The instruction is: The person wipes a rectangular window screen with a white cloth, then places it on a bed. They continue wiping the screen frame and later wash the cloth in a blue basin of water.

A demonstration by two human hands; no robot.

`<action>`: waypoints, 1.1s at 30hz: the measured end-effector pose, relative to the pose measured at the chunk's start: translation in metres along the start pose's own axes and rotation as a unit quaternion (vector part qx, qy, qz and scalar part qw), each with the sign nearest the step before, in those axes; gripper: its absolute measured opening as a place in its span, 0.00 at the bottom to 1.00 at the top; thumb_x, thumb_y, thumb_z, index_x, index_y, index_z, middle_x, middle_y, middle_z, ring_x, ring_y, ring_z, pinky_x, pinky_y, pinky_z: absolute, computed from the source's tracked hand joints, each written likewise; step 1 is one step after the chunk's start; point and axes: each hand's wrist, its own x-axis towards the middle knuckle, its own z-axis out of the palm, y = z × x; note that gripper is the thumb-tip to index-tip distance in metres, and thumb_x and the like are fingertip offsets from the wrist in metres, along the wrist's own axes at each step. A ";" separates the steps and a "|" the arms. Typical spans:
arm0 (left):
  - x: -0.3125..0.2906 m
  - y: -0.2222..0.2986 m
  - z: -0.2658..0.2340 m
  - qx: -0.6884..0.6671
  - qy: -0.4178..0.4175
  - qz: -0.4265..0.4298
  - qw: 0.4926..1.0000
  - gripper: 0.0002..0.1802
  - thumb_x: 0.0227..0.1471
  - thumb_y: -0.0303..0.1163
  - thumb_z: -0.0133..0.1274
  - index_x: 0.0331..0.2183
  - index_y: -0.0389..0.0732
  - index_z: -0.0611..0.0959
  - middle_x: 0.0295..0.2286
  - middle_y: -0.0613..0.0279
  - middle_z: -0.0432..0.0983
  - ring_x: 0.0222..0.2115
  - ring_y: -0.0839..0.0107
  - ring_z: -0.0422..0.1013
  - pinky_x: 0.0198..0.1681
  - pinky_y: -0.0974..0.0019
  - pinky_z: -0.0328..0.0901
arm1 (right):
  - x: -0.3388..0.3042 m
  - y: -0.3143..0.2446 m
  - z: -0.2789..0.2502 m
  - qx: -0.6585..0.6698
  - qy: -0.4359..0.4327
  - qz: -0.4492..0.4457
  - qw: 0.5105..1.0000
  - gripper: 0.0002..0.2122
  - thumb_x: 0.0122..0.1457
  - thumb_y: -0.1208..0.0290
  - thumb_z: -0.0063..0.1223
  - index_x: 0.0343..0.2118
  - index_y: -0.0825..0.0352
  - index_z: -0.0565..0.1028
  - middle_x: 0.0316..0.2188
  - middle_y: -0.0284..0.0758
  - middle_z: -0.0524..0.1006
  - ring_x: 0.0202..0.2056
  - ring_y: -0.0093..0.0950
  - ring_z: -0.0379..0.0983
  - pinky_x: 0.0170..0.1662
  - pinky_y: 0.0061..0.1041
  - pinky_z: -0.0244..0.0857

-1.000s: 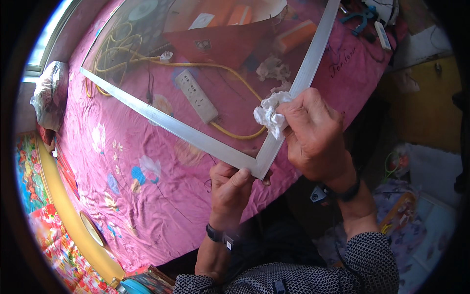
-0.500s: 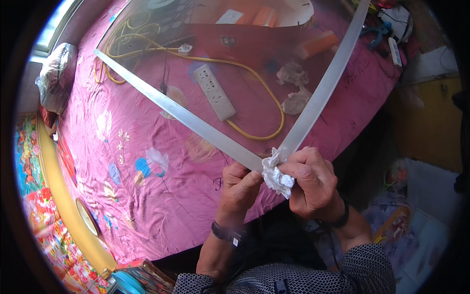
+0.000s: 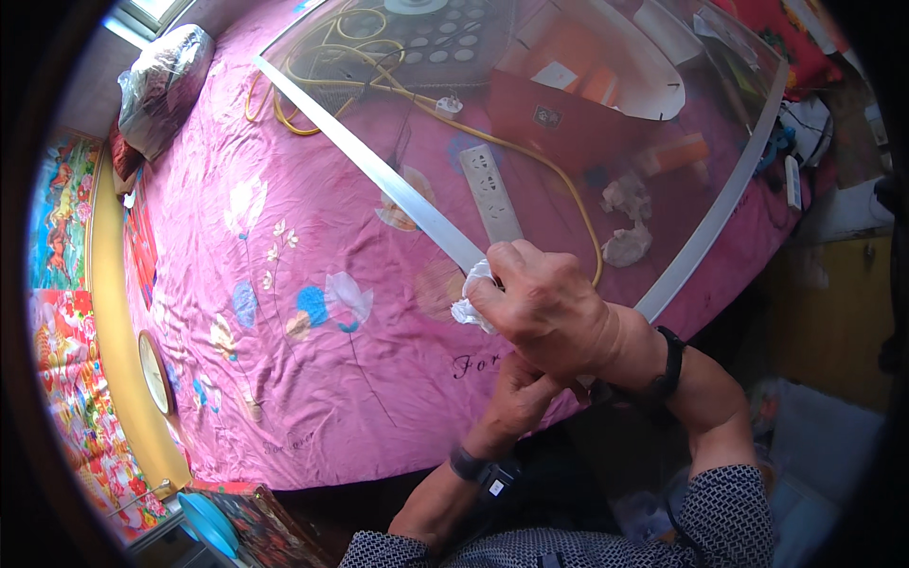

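Note:
A large see-through panel with a silver-white frame (image 3: 379, 178) is held tilted over a bed with a pink flowered sheet (image 3: 312, 398). Its near corner lies behind my hands. My left hand (image 3: 521, 396) is closed around that corner, its fingers partly covered by the right hand. Crossing over it, my right hand (image 3: 554, 308) pinches a crumpled white tissue (image 3: 475, 301) against the lower end of the left frame bar. Both wrists wear dark bands.
Through the panel show a white power strip (image 3: 490, 194) with a yellow cord (image 3: 568, 189), a red bag (image 3: 540, 118), an orange box (image 3: 674, 154) and crumpled tissues (image 3: 627, 201). A plastic-wrapped bundle (image 3: 169, 90) sits far left. A blue round item (image 3: 210, 523) is at lower left.
My right hand has moved left across my left hand, carrying the tissue from the frame's corner onto the left bar. In the picture, the panel and bed have shifted right.

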 end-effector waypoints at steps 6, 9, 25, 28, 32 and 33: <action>-0.016 -0.008 -0.012 0.046 -0.017 -0.072 0.996 0.12 0.74 0.28 0.58 0.49 0.29 0.88 0.40 0.53 0.89 0.39 0.65 0.85 0.44 0.62 0.79 | 0.009 -0.006 0.005 0.021 -0.055 -0.050 0.997 0.09 0.54 0.76 0.66 0.38 0.70 0.82 0.37 0.46 0.78 0.37 0.38 0.81 0.37 0.35 0.81; -0.017 -0.011 -0.015 0.070 -0.013 -0.100 0.993 0.13 0.75 0.30 0.57 0.50 0.30 0.87 0.40 0.53 0.88 0.38 0.66 0.85 0.43 0.63 0.78 | 0.012 -0.001 0.005 0.043 -0.111 -0.042 0.992 0.09 0.55 0.76 0.66 0.38 0.70 0.80 0.37 0.47 0.78 0.38 0.40 0.82 0.39 0.38 0.81; -0.021 -0.009 -0.025 0.031 -0.044 -0.079 0.995 0.13 0.74 0.32 0.56 0.49 0.32 0.87 0.36 0.56 0.87 0.32 0.70 0.84 0.38 0.68 0.75 | 0.127 0.048 0.020 -0.004 0.076 -0.063 0.995 0.10 0.59 0.86 0.60 0.43 0.70 0.78 0.37 0.47 0.78 0.39 0.54 0.80 0.41 0.47 0.75; -0.022 -0.004 -0.023 0.047 -0.046 -0.071 0.995 0.12 0.73 0.30 0.58 0.49 0.31 0.87 0.35 0.55 0.88 0.31 0.70 0.84 0.37 0.68 0.75 | 0.071 0.036 -0.036 0.054 0.093 -0.065 0.992 0.12 0.59 0.87 0.61 0.45 0.72 0.78 0.39 0.44 0.79 0.38 0.43 0.80 0.41 0.35 0.74; -0.023 0.004 -0.019 0.012 -0.012 -0.093 0.996 0.10 0.71 0.26 0.59 0.47 0.29 0.88 0.36 0.54 0.88 0.31 0.70 0.84 0.38 0.66 0.77 | -0.048 0.004 -0.078 0.063 0.195 0.093 0.974 0.09 0.67 0.83 0.62 0.49 0.72 0.80 0.43 0.37 0.81 0.41 0.29 0.79 0.46 0.29 0.75; -0.024 0.006 -0.017 0.023 -0.007 -0.096 0.995 0.10 0.70 0.25 0.59 0.47 0.29 0.88 0.36 0.53 0.88 0.31 0.67 0.84 0.37 0.64 0.78 | -0.079 -0.005 -0.078 0.078 0.245 0.167 0.952 0.08 0.69 0.82 0.61 0.50 0.72 0.80 0.44 0.36 0.81 0.43 0.27 0.79 0.47 0.29 0.75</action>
